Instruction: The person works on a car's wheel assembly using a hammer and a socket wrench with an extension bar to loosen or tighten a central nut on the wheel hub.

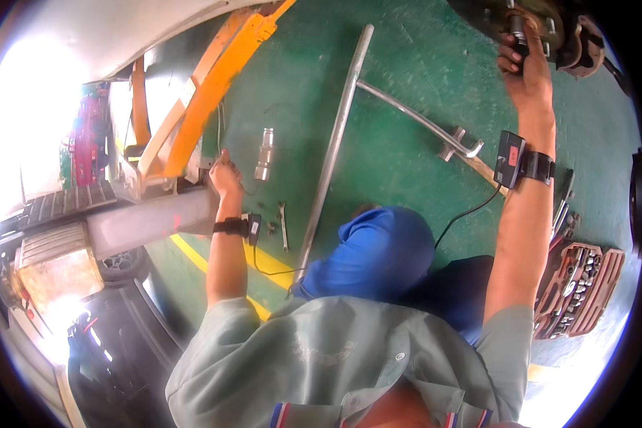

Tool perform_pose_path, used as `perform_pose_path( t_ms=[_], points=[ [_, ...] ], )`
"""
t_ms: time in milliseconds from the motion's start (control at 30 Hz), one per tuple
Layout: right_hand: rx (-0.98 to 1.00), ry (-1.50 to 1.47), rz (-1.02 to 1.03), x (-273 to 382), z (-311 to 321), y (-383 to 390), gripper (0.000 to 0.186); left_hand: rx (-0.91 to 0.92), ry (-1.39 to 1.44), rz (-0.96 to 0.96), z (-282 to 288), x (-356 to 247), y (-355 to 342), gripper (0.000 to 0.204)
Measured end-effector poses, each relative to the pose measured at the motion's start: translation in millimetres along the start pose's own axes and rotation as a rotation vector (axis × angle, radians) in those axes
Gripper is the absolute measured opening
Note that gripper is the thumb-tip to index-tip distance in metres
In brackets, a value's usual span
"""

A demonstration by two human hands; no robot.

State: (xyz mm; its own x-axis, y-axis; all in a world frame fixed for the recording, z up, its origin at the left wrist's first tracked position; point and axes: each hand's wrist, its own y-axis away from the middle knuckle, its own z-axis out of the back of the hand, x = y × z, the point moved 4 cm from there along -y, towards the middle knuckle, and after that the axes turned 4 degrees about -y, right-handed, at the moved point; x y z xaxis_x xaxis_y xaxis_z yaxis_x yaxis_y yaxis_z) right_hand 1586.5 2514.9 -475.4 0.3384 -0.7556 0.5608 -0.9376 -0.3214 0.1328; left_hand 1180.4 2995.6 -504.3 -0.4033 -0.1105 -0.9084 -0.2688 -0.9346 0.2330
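High at the upper right, my right hand (524, 64) is closed round a dark metal socket-like cylinder (518, 30) at a wheel hub (549, 25) with protruding studs. My left hand (226, 173) has curled fingers at the end of a grey metal beam (150, 217), beside the orange lift arm (217, 82). What it grips, if anything, is too small to make out. Right of it on the green floor lie a silver cylindrical tool (265, 154), a combination spanner (284, 227) and a few small metal pieces (252, 230).
A long metal T-bar (332, 153) lies across the floor. An open socket case (579, 289) and loose tools (563, 203) sit at my right. A worn box (57, 267), a wheel (121, 264) and dark panels (121, 335) are at the lower left. My blue-clad knee is below centre.
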Motion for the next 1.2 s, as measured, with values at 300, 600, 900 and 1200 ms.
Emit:
perform_pose_path(
  t_ms=[300,600,900,1200],
  points=[
    [-0.147,-0.111,-0.065,-1,7,-5,0.023,-0.31,0.081,0.254,151,98,-67,0.014],
    [-0.23,0.012,-0.035,-13,-6,-7,0.013,0.076,-0.241,0.447,145,104,-30,0.029],
    [-0.308,0.209,-0.045,-6,-4,-1,0.017,0.229,-0.582,0.56,71,151,7,0.045],
    [-0.488,0.23,-0.023,-2,-19,1,0.018,0.428,-0.714,0.477,12,147,41,0.037]
  ],
)
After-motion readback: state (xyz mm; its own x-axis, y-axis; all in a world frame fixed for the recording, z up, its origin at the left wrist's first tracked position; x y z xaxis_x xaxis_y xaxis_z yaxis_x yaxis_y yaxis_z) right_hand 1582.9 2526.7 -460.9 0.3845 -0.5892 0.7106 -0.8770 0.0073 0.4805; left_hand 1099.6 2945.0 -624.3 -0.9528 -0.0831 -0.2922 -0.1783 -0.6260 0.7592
